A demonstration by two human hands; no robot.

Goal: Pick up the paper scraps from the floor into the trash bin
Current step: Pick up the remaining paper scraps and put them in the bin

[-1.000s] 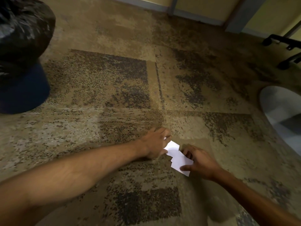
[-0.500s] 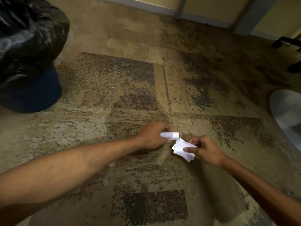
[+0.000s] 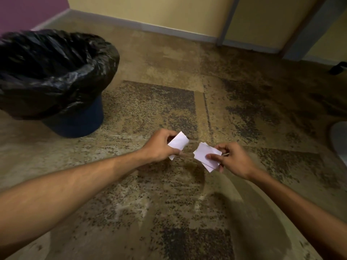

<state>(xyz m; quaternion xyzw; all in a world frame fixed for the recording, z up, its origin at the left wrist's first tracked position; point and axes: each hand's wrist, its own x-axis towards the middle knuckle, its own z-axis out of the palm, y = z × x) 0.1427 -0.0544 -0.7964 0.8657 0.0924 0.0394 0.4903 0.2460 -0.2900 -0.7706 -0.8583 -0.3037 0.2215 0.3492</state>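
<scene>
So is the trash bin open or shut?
Open. The trash bin has no lid; its black bag is folded over the rim, mouth gaping.

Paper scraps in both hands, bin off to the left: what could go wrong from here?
1. The right hand pinches a loose stack of scraps under the thumb alone; the lower pieces stick out and could slip back onto the carpet.
2. The trash bin stands to the left, well apart from both hands, so a toss from here may fall short.
3. The left hand grips its scrap by one edge; it might drop during the carry.
</scene>
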